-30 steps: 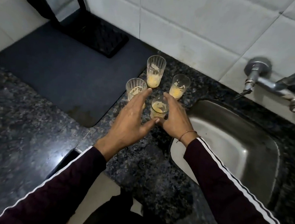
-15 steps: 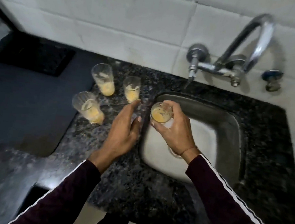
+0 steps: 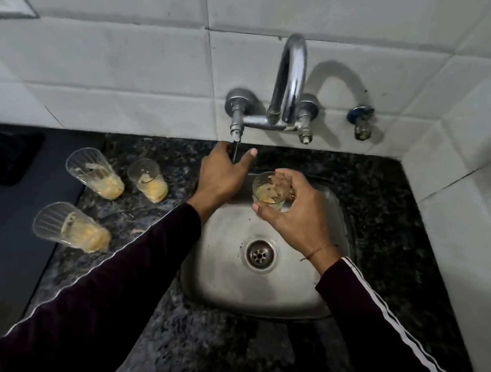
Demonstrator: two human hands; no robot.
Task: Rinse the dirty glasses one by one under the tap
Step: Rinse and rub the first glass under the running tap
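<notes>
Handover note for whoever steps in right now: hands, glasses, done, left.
Left hand: at the tap's lever handle, fingers around it; firm grip not clear.
Right hand: holds one dirty glass over the sink, below the tap spout.
Three more dirty glasses stand on the counter left of the sink, yellow residue inside.
Done: first glass brought to the sink. No water visible.
Left: open the tap, rinse this glass, then the other three one at a time.
</notes>
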